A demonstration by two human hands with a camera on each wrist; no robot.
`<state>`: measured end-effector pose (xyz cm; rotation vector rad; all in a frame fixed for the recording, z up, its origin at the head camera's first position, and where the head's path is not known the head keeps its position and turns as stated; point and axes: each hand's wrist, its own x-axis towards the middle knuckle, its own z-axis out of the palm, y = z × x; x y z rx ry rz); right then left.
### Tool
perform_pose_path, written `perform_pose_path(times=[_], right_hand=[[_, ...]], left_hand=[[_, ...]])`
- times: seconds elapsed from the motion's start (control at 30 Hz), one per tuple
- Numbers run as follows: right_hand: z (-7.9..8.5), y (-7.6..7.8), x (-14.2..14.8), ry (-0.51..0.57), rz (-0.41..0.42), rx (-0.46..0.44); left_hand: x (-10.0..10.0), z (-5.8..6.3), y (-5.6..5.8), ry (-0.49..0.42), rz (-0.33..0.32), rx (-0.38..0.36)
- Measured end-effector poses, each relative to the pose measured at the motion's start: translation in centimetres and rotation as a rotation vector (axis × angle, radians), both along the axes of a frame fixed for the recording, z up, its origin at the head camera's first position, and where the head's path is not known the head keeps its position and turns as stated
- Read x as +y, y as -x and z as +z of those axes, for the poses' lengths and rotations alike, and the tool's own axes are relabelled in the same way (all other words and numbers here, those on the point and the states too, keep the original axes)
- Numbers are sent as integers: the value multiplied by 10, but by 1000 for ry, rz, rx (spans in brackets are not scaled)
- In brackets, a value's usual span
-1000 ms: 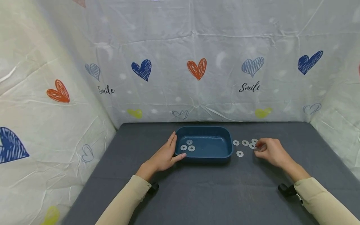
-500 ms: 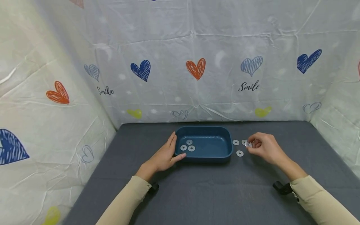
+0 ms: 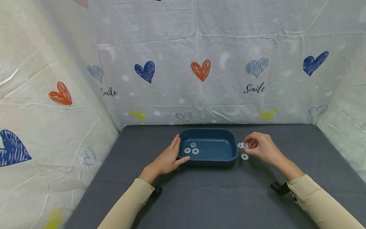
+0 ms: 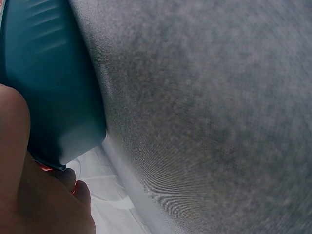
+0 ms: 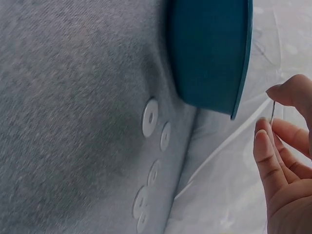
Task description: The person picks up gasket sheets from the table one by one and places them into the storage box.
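A dark blue rectangular tray (image 3: 208, 162) stands on the table, with three flat metal washers (image 3: 195, 151) lying in its left part. My left hand (image 3: 166, 159) rests against the tray's left end, fingers straight along the outer side and thumb on the front rim. To the right of the tray, my right hand (image 3: 263, 148) pinches a washer (image 5: 272, 112) between thumb and fingertips, above the table. Below it lie more washers, one (image 3: 244, 156) nearer the front and one (image 3: 239, 145) partly covered. The right wrist view shows several washers (image 5: 150, 117) on the cloth.
A dark grey cloth (image 3: 206, 197) covers the table. Behind it hangs a white curtain (image 3: 171, 89) printed with hearts, with more curtain at both sides.
My right hand has lifted a washer from the right group and moved left with it, closer to the tray. My left hand and the tray have stayed in place.
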<state>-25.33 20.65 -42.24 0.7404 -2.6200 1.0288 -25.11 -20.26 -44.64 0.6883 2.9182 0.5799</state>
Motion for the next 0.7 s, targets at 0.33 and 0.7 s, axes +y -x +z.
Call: perform_pose_path(times=[0.33, 0.7], right_hand=[[3, 6, -21, 15, 46, 6], [2, 13, -43, 42, 90, 1]], left_hand=[[0, 0, 0, 11, 4, 3], [0, -1, 0, 11, -1, 6]])
